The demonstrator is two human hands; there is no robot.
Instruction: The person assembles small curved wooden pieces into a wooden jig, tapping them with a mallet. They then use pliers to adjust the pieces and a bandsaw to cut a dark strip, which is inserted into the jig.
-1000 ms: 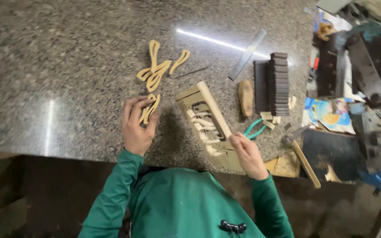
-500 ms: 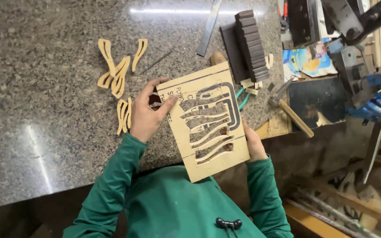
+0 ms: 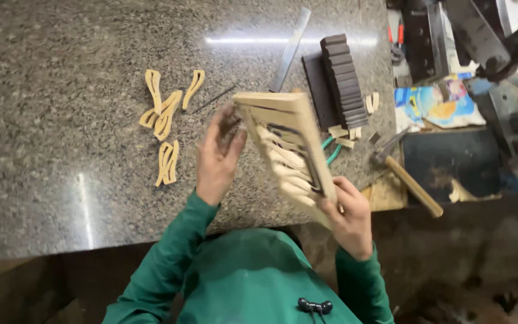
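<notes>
A pale wooden panel (image 3: 286, 150) with curved cut-out slots is tilted up on edge over the granite worktop (image 3: 61, 138). My right hand (image 3: 346, 213) grips its near lower corner. My left hand (image 3: 217, 156) is flat against the panel's left face, fingers spread and blurred. Several curved wooden cut-out pieces (image 3: 166, 114) lie on the granite to the left of my left hand.
A stack of dark blocks (image 3: 343, 81) and a metal ruler (image 3: 289, 51) lie behind the panel. A hammer (image 3: 406, 177) rests at the worktop's right end, by small wood offcuts (image 3: 349, 135). Metal tools and a coloured sheet (image 3: 433, 108) crowd the right side.
The panel has turned from lying nearly face-up to standing on edge. My left hand moved from its top corner to its left face. The view shifted slightly.
</notes>
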